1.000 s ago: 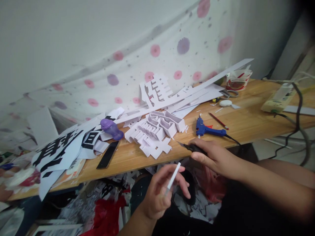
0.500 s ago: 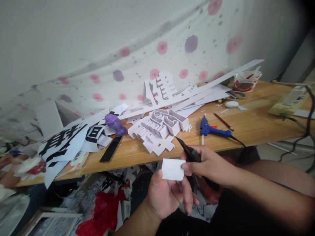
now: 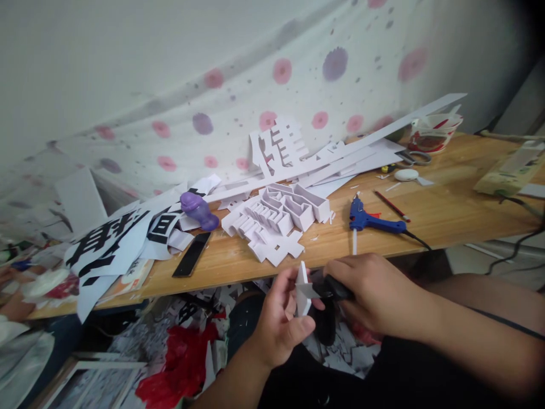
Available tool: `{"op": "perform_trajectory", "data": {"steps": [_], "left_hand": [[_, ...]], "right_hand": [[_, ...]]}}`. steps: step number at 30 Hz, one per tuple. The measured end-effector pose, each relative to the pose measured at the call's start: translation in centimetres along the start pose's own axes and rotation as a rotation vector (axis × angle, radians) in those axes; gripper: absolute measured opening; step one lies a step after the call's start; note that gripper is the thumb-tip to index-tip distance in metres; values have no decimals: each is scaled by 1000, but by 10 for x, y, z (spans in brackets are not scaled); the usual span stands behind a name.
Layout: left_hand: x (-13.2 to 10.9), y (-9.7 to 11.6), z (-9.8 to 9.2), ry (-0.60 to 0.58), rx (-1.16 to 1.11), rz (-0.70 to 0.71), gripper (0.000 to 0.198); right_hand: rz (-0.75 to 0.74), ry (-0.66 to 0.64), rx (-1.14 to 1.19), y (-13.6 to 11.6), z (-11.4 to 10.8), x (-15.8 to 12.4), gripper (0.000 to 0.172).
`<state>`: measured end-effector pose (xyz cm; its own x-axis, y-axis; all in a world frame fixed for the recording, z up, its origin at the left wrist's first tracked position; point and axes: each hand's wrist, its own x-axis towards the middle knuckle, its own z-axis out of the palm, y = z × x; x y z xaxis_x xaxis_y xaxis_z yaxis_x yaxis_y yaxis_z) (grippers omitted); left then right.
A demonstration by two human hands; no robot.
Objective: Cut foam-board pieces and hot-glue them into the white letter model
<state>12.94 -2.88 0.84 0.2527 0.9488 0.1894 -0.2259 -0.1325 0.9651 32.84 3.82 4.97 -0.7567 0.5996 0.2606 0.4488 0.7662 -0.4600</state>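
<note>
My left hand pinches a small white foam-board piece below the table's front edge. My right hand grips a black utility knife, and its blade tip lies against the white piece. Both hands meet over my lap. On the wooden table just beyond them stands a white three-dimensional cut-out character.
A blue glue gun with its cable, a red pencil, scissors, a bowl, a purple object, a black phone, long white strips and black-printed paper sheets lie on the table. Paper scraps and red plastic litter the floor. Another person's hand shows at far left.
The white piece has turned edge-on in my left hand and dropped lower. My right hand has brought the knife down until its blade meets the piece.
</note>
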Motion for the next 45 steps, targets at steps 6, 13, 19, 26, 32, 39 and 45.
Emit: {"op": "perform_trajectory", "data": {"steps": [6, 13, 19, 26, 32, 39, 45], "left_hand": [[-4, 2, -2, -49, 133, -8, 68], [-3, 4, 2, -47, 150, -2, 65], [-5, -1, 3, -28, 108, -19, 69], [-6, -1, 5, -27, 95, -17, 65], [-6, -1, 5, -38, 122, -11, 66], [-6, -7, -1, -36, 139, 30, 69], [-4, -7, -1, -28, 137, 20, 62]], "right_hand": [[10, 56, -180, 2, -1, -2, 11], [-34, 59, -143, 3, 0, -6, 17], [-39, 71, -129, 3, 1, -8, 11], [5, 90, -207, 6, 3, -4, 15], [-26, 85, -157, 5, 2, -5, 16], [-9, 69, -192, 6, 4, -3, 14], [38, 36, -218, 10, 4, 3, 12]]}}
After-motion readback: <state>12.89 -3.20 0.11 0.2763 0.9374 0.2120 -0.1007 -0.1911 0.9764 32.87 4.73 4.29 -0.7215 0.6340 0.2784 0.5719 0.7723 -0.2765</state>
